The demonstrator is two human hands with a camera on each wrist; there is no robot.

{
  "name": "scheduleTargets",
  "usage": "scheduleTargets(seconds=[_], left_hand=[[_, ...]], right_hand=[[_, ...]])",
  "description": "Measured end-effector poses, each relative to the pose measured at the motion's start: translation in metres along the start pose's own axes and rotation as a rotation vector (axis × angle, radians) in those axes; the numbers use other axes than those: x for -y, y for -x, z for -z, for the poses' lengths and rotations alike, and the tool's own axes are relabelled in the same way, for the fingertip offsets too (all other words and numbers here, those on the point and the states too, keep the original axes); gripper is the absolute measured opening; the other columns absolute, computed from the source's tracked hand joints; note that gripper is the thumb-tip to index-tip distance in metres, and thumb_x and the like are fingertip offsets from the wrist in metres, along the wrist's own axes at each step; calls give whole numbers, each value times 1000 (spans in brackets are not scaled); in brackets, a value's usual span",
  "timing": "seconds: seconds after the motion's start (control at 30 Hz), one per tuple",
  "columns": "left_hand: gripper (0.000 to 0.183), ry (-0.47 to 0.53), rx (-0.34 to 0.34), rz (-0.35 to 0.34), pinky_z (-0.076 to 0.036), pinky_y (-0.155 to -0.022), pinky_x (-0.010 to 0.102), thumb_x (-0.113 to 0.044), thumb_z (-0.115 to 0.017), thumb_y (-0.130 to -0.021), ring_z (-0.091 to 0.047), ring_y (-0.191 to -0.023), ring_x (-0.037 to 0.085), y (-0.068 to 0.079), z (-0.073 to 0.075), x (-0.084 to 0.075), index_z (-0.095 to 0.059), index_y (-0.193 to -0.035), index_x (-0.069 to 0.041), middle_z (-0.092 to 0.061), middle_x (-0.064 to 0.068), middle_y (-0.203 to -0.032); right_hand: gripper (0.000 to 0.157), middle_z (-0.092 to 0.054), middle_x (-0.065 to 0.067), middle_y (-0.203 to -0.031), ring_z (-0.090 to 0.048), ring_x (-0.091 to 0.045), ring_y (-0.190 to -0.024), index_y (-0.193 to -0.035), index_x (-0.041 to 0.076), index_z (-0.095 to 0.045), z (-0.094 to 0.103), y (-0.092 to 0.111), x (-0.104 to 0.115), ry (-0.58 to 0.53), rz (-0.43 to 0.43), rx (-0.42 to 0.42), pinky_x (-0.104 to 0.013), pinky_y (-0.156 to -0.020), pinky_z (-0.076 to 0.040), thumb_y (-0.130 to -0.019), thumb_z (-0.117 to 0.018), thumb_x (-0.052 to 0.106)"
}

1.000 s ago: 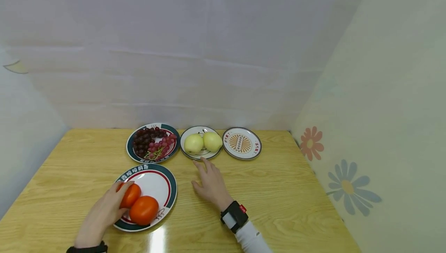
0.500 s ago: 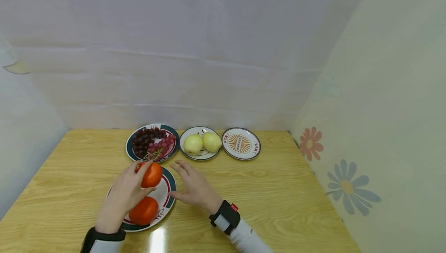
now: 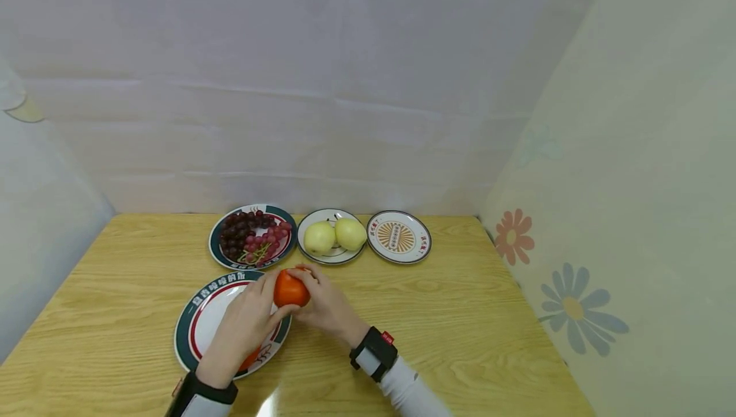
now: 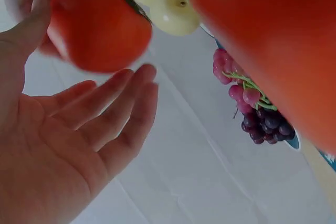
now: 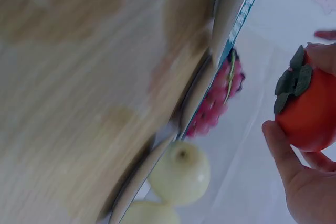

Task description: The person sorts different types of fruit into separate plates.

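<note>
An orange-red persimmon (image 3: 290, 289) is between my two hands above the right rim of the large green-rimmed plate (image 3: 198, 318). My right hand (image 3: 329, 305) grips it, fingers over its top; the right wrist view shows its dark green leafy cap. My left hand (image 3: 247, 318) is at its left side. In the left wrist view the left fingers (image 4: 128, 111) are loosely extended, just below the persimmon (image 4: 100, 30). A second persimmon (image 3: 250, 358) lies on the plate, mostly hidden by the left hand; it looms blurred in the left wrist view.
Behind stand a plate (image 3: 215, 248) of dark and pink grapes (image 3: 236, 235), a small plate (image 3: 307, 222) with two pale green pears (image 3: 319, 237), and a small sunburst-patterned plate (image 3: 411, 248). White cloth walls (image 3: 368, 117) enclose the wooden table (image 3: 460, 327) at back and sides.
My left hand has lifted one persimmon off the plate and brought it rightward. My right hand has moved left from near the pears and taken hold of it. The left fingers have loosened.
</note>
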State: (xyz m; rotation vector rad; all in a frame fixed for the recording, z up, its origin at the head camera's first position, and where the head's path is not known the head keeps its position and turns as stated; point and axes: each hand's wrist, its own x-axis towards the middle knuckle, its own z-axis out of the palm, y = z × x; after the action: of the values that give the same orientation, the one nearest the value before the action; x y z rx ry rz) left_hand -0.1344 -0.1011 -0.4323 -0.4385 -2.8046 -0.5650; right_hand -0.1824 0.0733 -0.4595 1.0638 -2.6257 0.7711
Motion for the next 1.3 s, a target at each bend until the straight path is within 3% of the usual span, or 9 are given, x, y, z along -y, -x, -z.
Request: scheduleTargets(seconds=[0.1,0.27,0.4,0.53,0.7,1.0,1.17,1.3], left_hand=[[64,-35,7,-12,-54,-82,50,-41,-71,-78,-59,-101,33,3,2,6,-53,-125,-1,-58,18,-120],[52,-63,36,11,-51,-83,54,-39,-70,-79,-58,-102,33,17,9,20,-60,-117,-4,-63,16,-114],[48,-71,65,42,-51,-81,54,-38,-70,-79,-60,-96,33,27,13,28,-62,-112,-5,-65,15,-110],[48,-69,97,67,-52,-80,53,-40,-70,-78,-60,-94,33,33,13,31,-63,-111,-6,-65,15,-109],[53,-70,165,79,-53,-79,51,-42,-75,-72,-59,-95,32,39,11,31,-63,-111,-8,-64,14,-110],[63,-32,301,141,-54,-66,44,-38,-83,-60,-57,-86,26,47,10,32,-62,-112,-11,-61,10,-106],[65,-12,327,144,-54,-66,43,-35,-86,-56,-57,-82,25,47,8,34,-61,-111,-10,-60,11,-101],[68,8,368,178,-53,-65,42,-34,-87,-55,-56,-80,23,45,8,36,-60,-112,-10,-60,12,-98]], right_hand=[[72,-44,-13,-129,-55,-24,-109,-126,9,-49,15,-1,-31,11,-98,-84,-39,-92,-53,-64,-85,13],[73,-45,-16,-120,-54,-34,-107,-122,5,-51,48,0,-104,84,-371,-239,-49,-91,-50,-61,-88,17],[71,-43,-18,-121,-53,-36,-109,-123,4,-47,67,6,-159,124,-576,-263,-52,-91,-50,-66,-85,22],[69,-41,-21,-124,-52,-40,-109,-126,0,-43,76,14,-191,84,-723,-252,-56,-91,-48,-70,-80,18],[71,-37,-22,-126,-51,-43,-109,-128,-1,-39,75,24,-210,64,-819,-232,-56,-92,-47,-71,-79,16],[78,-36,-24,-124,-55,-44,-103,-129,5,-37,65,35,-225,132,-897,-235,-56,-84,-51,-68,-83,22],[85,-33,-26,-126,-51,-45,-105,-133,9,-35,65,36,-225,151,-914,-210,-58,-80,-51,-65,-85,23],[87,-27,-27,-134,-44,-48,-110,-137,10,-34,74,29,-207,199,-894,-159,-59,-79,-51,-67,-82,30]])
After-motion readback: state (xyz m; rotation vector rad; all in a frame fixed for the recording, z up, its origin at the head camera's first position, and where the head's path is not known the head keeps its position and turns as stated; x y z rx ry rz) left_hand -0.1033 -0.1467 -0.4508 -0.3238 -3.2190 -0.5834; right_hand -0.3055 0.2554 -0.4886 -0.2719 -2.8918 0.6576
